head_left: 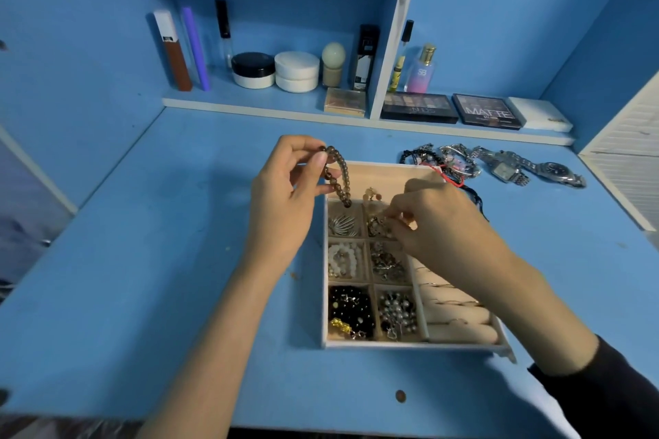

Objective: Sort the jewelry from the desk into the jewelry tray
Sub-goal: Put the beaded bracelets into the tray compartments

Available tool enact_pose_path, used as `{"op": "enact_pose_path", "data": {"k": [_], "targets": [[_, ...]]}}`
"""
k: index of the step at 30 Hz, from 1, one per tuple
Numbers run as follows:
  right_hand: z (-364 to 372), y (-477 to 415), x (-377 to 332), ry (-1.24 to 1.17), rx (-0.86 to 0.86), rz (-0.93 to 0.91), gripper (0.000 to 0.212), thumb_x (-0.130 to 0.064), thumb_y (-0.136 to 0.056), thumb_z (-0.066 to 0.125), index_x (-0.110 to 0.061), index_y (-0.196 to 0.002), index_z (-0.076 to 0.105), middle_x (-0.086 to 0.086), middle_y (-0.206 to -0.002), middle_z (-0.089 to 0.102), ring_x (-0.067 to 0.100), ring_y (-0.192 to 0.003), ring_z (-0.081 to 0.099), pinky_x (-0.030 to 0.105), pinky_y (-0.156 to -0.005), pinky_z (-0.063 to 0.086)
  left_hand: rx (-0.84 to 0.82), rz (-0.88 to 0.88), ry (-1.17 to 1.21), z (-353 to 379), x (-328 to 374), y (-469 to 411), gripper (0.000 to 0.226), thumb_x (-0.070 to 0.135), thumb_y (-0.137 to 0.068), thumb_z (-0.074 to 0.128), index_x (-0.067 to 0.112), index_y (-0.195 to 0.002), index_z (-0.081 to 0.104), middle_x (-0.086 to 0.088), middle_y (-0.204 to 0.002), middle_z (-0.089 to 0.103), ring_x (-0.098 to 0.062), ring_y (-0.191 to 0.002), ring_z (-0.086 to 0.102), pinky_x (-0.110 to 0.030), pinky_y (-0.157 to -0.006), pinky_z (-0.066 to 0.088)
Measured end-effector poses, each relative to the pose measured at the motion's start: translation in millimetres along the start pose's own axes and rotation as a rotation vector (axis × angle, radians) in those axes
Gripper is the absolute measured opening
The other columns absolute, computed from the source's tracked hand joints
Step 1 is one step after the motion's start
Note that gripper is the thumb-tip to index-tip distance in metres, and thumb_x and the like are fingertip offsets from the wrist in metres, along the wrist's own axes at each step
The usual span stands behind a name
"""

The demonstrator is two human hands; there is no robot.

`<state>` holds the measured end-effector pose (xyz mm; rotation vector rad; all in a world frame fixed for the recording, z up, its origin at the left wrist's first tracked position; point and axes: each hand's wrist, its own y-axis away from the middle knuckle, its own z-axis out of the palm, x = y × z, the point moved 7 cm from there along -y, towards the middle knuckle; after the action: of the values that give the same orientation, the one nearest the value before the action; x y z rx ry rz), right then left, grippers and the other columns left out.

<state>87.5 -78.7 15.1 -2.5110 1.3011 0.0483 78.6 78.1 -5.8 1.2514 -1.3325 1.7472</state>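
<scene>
A white jewelry tray (pixel 325 296) with several compartments full of beads, pearls and metal pieces sits on the blue desk. My left hand (pixel 285 196) holds a brown bead bracelet (pixel 338 176) up above the tray's far left corner. My right hand (pixel 428 221) reaches into an upper middle compartment, fingertips pinched on a small metal piece (pixel 378 224) there. On the desk beyond the tray lie a heap of bracelets (pixel 442 160) and two silver watches (pixel 527 169).
A low shelf behind the desk holds cosmetic jars (pixel 274 71), tubes, a perfume bottle (pixel 422 69) and eyeshadow palettes (pixel 453 109). A white slatted panel (pixel 627 146) stands at the right edge. A small coin (pixel 400 396) lies near the front edge.
</scene>
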Motion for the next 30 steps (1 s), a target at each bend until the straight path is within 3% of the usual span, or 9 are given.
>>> {"op": "enact_pose_path", "data": {"k": [4, 8, 12, 14, 18, 21, 23, 27, 30], "targets": [[0.9, -3.8, 1.0, 0.035, -0.055, 0.000, 0.022, -0.027, -0.090, 0.054, -0.021, -0.098, 0.073, 0.000, -0.087, 0.045, 0.021, -0.095, 0.048, 0.027, -0.065, 0.032, 0.003, 0.006, -0.010, -0.8, -1.2, -0.3, 0.012, 0.013, -0.093, 0.051, 0.025, -0.091, 0.055, -0.011, -0.093, 0.065, -0.028, -0.085, 0.066, -0.040, -0.073, 0.057], [-4.0, -11.1, 12.6, -0.024, -0.033, 0.038, 0.024, -0.039, -0.090, 0.053, -0.023, -0.096, 0.069, -0.005, -0.084, 0.046, 0.015, -0.086, 0.047, 0.028, -0.063, 0.035, 0.005, 0.010, -0.022, -1.1, -0.3, 0.0, 0.012, 0.013, -0.093, 0.051, 0.024, -0.092, 0.054, -0.008, -0.092, 0.066, -0.026, -0.085, 0.067, -0.041, -0.074, 0.057], [4.5, -25.9, 14.5, -0.103, -0.033, -0.035, 0.032, -0.037, -0.089, 0.056, -0.023, -0.117, 0.062, -0.003, -0.088, 0.052, 0.017, -0.087, 0.045, 0.033, -0.074, 0.041, -0.005, 0.011, -0.019, -0.2, 1.0, 0.4, 0.013, 0.011, -0.094, 0.050, 0.024, -0.091, 0.054, 0.004, -0.082, 0.067, -0.024, -0.082, 0.067, -0.040, -0.073, 0.057], [11.2, -28.0, 12.4, -0.136, -0.038, -0.081, 0.025, -0.032, -0.087, 0.061, -0.020, -0.108, 0.068, 0.000, -0.086, 0.055, 0.022, -0.087, 0.050, 0.039, -0.078, 0.044, 0.001, 0.012, -0.024, -1.2, 1.0, 0.3, 0.013, 0.012, -0.093, 0.051, 0.024, -0.091, 0.054, 0.003, -0.084, 0.067, -0.024, -0.083, 0.067, -0.041, -0.073, 0.057], [6.0, -19.3, 15.2, -0.182, 0.047, -0.169, 0.010, -0.017, -0.078, 0.072, -0.014, -0.088, 0.074, 0.002, -0.077, 0.058, 0.024, -0.078, 0.051, 0.039, -0.068, 0.046, 0.014, 0.009, -0.035, -2.5, 1.6, -0.3, 0.012, 0.013, -0.093, 0.051, 0.024, -0.091, 0.054, -0.009, -0.092, 0.066, -0.027, -0.085, 0.067, -0.042, -0.074, 0.057], [3.1, -6.6, 18.0, -0.160, 0.018, -0.226, 0.023, -0.032, -0.083, 0.060, -0.017, -0.093, 0.076, -0.005, -0.077, 0.054, 0.020, -0.077, 0.047, 0.034, -0.065, 0.043, 0.010, -0.002, -0.028, -1.7, 2.1, 0.0, 0.012, 0.012, -0.093, 0.051, 0.023, -0.091, 0.054, -0.010, -0.094, 0.065, -0.026, -0.086, 0.066, -0.040, -0.074, 0.057], [4.7, 2.1, 19.8, -0.120, -0.047, -0.252, 0.035, -0.038, -0.086, 0.049, -0.018, -0.101, 0.074, -0.001, -0.080, 0.055, 0.021, -0.080, 0.047, 0.037, -0.067, 0.045, 0.007, -0.007, -0.023, -1.4, 2.4, 0.5, 0.011, 0.012, -0.093, 0.051, 0.023, -0.091, 0.054, -0.010, -0.095, 0.065, -0.025, -0.086, 0.066, -0.038, -0.074, 0.057], [2.3, 12.0, 18.0, -0.069, -0.108, -0.338, 0.038, -0.028, -0.083, 0.047, -0.011, -0.108, 0.070, 0.004, -0.090, 0.058, 0.029, -0.086, 0.050, 0.039, -0.078, 0.047, 0.003, -0.014, -0.027, -0.7, 2.1, 1.1, 0.011, 0.012, -0.093, 0.051, 0.022, -0.092, 0.054, -0.010, -0.095, 0.066, -0.023, -0.086, 0.067, -0.036, -0.074, 0.057], [-0.2, 7.1, 17.1, -0.076, -0.057, -0.346, 0.026, -0.020, -0.085, 0.055, -0.011, -0.100, 0.073, 0.002, -0.087, 0.062, 0.029, -0.083, 0.052, 0.034, -0.075, 0.045, 0.003, -0.019, -0.028, -0.4, 1.7, 1.2, 0.011, 0.011, -0.093, 0.051, 0.022, -0.092, 0.054, -0.009, -0.094, 0.066, -0.022, -0.086, 0.067, -0.037, -0.074, 0.057]]}}
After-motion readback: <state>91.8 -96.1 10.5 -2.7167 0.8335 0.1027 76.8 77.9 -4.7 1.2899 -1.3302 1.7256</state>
